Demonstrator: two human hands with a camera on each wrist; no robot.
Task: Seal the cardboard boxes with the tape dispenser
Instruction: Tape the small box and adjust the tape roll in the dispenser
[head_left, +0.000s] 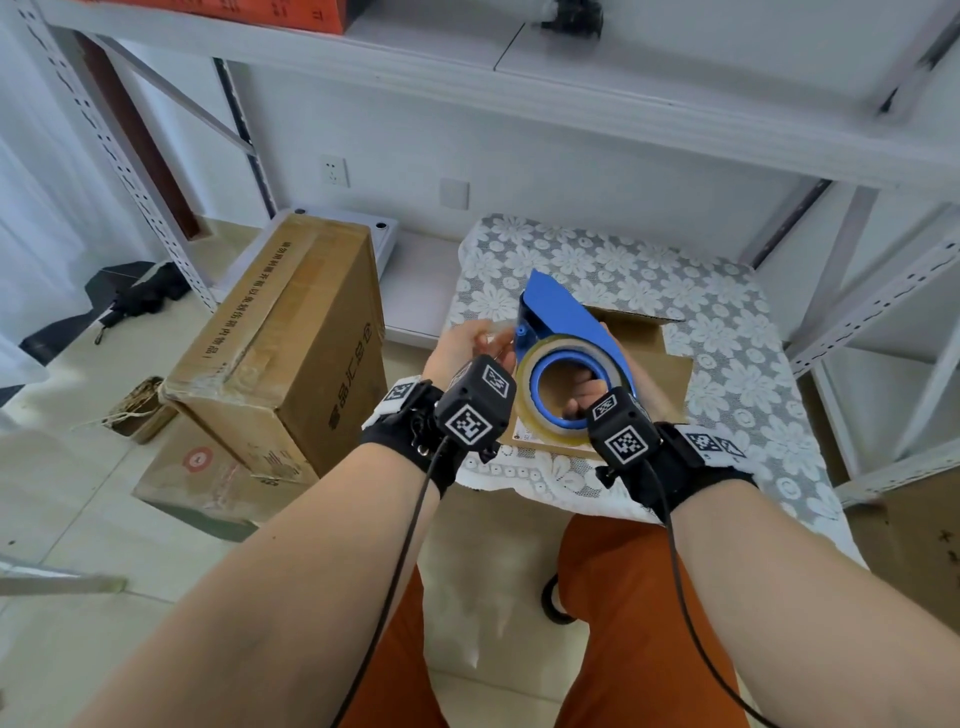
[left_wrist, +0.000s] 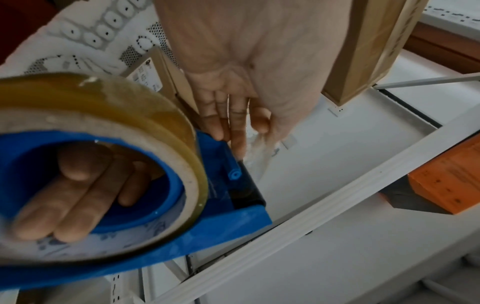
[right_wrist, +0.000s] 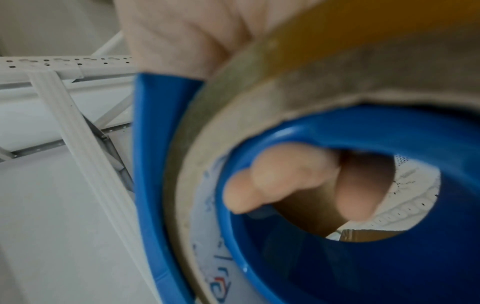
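Observation:
My right hand (head_left: 589, 395) holds the blue tape dispenser (head_left: 566, 317) up over the table, its fingers (left_wrist: 78, 185) curled through the core of the yellowish clear tape roll (head_left: 525, 371). The dispenser's nose points up and away from me. My left hand (head_left: 485, 335) is at the dispenser's left side by the roller, where its fingertips (left_wrist: 233, 131) pinch the loose clear tape end. Under the dispenser a small cardboard box (head_left: 662, 374) lies on the lace-covered table (head_left: 727, 312) with its flaps open. The right wrist view shows the roll (right_wrist: 337, 67) close up, with my fingers (right_wrist: 285, 176) inside it.
A big brown carton (head_left: 291, 338) stands on the floor at the left, leaning over a flatter box (head_left: 208, 467). A white metal shelf frame (head_left: 519, 78) runs overhead and down the right side. A black umbrella (head_left: 140, 296) lies on the floor at far left.

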